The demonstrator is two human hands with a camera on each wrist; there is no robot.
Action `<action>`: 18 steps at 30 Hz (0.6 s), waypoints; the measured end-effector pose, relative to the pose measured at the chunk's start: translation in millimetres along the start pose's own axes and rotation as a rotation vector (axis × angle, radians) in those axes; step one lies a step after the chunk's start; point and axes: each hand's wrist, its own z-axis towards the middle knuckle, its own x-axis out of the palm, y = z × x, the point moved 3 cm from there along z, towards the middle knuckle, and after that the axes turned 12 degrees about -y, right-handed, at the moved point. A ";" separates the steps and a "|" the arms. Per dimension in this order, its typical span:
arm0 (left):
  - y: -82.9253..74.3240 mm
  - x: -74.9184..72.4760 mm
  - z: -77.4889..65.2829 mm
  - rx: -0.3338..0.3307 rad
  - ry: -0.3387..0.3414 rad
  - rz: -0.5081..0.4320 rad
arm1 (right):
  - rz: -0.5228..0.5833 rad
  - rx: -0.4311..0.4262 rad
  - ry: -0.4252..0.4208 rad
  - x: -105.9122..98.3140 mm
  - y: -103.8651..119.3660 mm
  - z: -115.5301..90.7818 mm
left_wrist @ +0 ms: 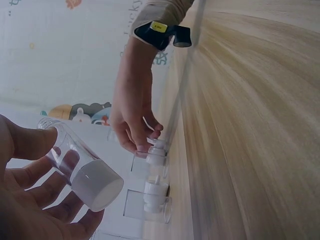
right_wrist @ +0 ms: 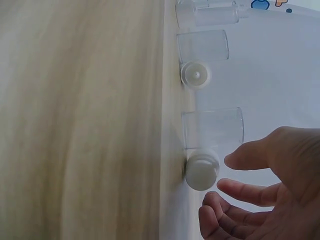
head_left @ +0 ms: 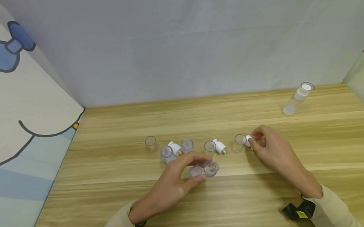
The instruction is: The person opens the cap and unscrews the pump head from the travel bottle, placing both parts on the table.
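My left hand [head_left: 175, 180] grips a clear bottle [head_left: 210, 168] with a frosted white base [left_wrist: 97, 185]. Thumb and fingers wrap around its body, and the bottle is held tilted above the table. Over to the right, my right hand [head_left: 275, 148] reaches down to a white pump head [head_left: 249, 141] lying beside a clear cap [head_left: 240, 143]. In the right wrist view the thumb and forefinger stand apart, fingertips right at that pump head [right_wrist: 202, 171]. Another white pump head [head_left: 220, 146] lies left of it, next to a second clear cap [head_left: 210, 146].
Two clear bottles [head_left: 167, 154] [head_left: 187, 145] stand beyond my left hand, with a white pump head [head_left: 175, 148] between them. A clear cap [head_left: 151, 143] is farther left. At the back right stands an assembled pump bottle [head_left: 297, 99]. A pale cloth wall [head_left: 180, 60] borders the wooden table [head_left: 112, 196].
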 end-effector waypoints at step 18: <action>1.0 -13.1 -0.9 -0.022 -0.038 -0.053 | 0.029 -0.021 -0.113 -23.3 -10.1 -4.0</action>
